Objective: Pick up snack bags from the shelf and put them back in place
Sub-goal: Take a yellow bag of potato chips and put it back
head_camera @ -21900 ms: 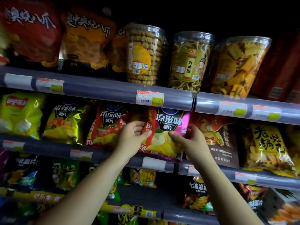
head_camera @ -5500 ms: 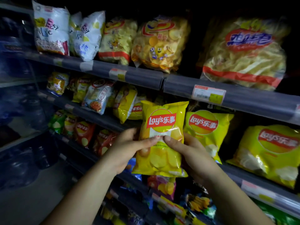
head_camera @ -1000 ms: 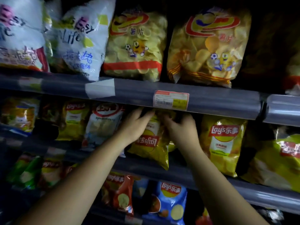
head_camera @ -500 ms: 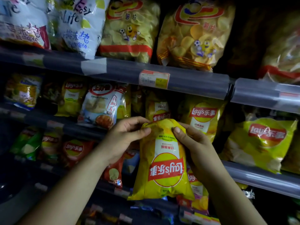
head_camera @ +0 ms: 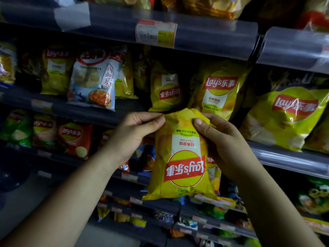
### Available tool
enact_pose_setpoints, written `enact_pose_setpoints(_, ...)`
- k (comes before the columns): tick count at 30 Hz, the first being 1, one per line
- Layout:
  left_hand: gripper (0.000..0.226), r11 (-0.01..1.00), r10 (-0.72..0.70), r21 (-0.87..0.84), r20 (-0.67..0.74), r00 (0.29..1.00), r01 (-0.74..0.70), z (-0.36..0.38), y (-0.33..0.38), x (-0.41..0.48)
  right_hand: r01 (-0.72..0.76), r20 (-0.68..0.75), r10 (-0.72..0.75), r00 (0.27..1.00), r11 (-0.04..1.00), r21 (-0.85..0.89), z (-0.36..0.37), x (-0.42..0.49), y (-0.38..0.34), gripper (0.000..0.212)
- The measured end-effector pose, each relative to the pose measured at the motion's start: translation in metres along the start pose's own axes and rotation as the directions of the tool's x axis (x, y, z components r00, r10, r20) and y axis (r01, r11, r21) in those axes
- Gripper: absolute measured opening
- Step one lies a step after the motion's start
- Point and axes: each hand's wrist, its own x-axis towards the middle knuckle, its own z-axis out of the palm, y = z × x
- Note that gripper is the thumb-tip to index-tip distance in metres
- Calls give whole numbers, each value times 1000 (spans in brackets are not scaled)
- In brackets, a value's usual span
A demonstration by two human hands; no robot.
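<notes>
A yellow chip bag (head_camera: 179,157) is held upside down in front of the shelf, pinched at its uppermost edge by the left hand (head_camera: 135,132) and the right hand (head_camera: 222,141), each clamped on a corner. With only that thin seam gripped, the bag could slip or be crushed. Just behind, another inverted bag (head_camera: 166,91) and an upright one (head_camera: 219,90) stand on the shelf (head_camera: 124,107) and could be toppled if the held bag is pushed in carelessly.
</notes>
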Motion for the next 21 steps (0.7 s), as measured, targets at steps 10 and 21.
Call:
enact_pose_setpoints(10, 31, 996, 28, 87, -82, 996, -21, 13, -2, 1, 83, -92, -91, 992, 993, -83, 6, 0, 4, 41)
enact_pose_setpoints(21, 22, 989, 149, 18, -8, 989, -149, -85, 45, 27, 201, -147, -210, 967, 977, -73, 98, 45, -8, 42)
